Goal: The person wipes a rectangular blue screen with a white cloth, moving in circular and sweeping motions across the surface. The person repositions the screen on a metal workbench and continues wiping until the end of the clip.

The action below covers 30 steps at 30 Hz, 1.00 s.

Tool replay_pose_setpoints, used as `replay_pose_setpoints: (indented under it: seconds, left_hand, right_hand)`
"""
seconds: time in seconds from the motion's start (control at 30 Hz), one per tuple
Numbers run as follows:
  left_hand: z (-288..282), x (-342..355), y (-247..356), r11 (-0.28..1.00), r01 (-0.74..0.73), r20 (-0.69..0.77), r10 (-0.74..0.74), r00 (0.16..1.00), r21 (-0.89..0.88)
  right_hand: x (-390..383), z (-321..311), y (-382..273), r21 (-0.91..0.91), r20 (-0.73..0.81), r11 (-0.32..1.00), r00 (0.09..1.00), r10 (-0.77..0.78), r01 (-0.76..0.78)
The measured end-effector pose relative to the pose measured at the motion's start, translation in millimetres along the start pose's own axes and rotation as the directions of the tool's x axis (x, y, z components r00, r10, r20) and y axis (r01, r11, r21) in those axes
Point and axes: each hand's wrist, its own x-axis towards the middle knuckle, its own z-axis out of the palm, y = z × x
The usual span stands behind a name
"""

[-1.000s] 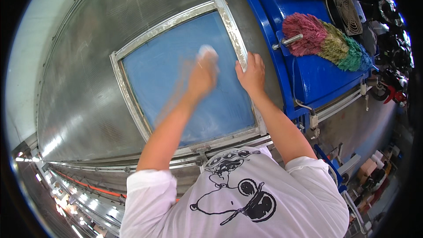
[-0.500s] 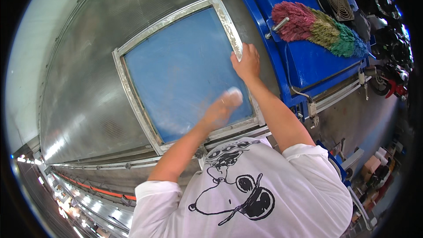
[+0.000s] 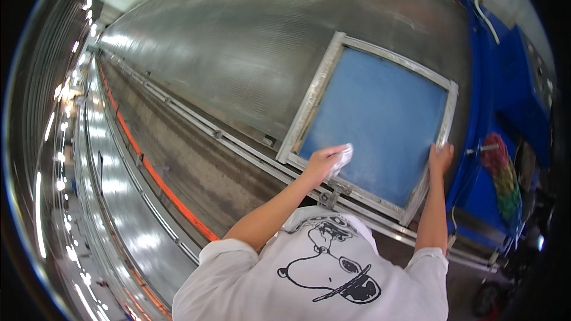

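A screen-printing frame (image 3: 397,60) with a worn whitish rim and blue mesh (image 3: 380,119) rests on a long metal table (image 3: 250,59). My left hand (image 3: 323,162) is closed around a crumpled white cloth (image 3: 342,162), at the mesh's near left corner. Whether the cloth touches the mesh is hard to tell. On the opposite side, my right hand (image 3: 440,157) grips the frame's right bar, its fingers partly hidden behind the thumb and knuckles.
Blue machinery (image 3: 526,83) stands along the right, with a multicoloured fluffy duster (image 3: 501,169) on it. A metal rail (image 3: 220,135) runs along the table's near edge. Further left, an orange strip (image 3: 157,181) borders another long shiny table (image 3: 128,202).
My view has turned, so the frame appears further right. My left hand with the cloth has moved from the mesh's near right area to its near left corner. My right hand still holds the bar.
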Motion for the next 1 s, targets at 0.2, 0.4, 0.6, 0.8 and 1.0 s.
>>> replay_pose_setpoints:
  seconds: [0.2,0.4,0.6,0.8,1.0]
  left_hand:
    - [-123.7,-97.2,-14.6,0.970,-0.050,-0.348,-0.038,0.937,-0.240]
    - [-215.8,-114.6,1.9,0.891,-0.133,-0.493,-0.111,0.863,-0.434]
    - [-286.4,-110.5,45.0,0.909,-0.112,-0.481,-0.104,0.871,-0.401]
    - [-312.8,-100.1,54.6,0.933,-0.096,-0.508,-0.101,0.855,-0.346]
    - [-257.1,-101.5,39.5,0.905,-0.160,-0.570,-0.104,0.815,-0.394]
  right_hand:
    - [-3.3,-3.9,13.8,0.099,0.060,0.995,0.998,-0.035,0.029]
    - [-2.0,-5.8,28.2,0.008,0.112,1.000,0.994,0.003,-0.004]
    - [8.5,-12.6,47.4,-0.074,0.200,0.997,0.979,0.034,-0.020]
    - [7.0,-20.2,34.2,-0.078,0.210,0.996,0.976,0.060,-0.044]
    - [0.4,-24.7,26.9,-0.045,0.178,0.999,0.984,0.016,-0.008]
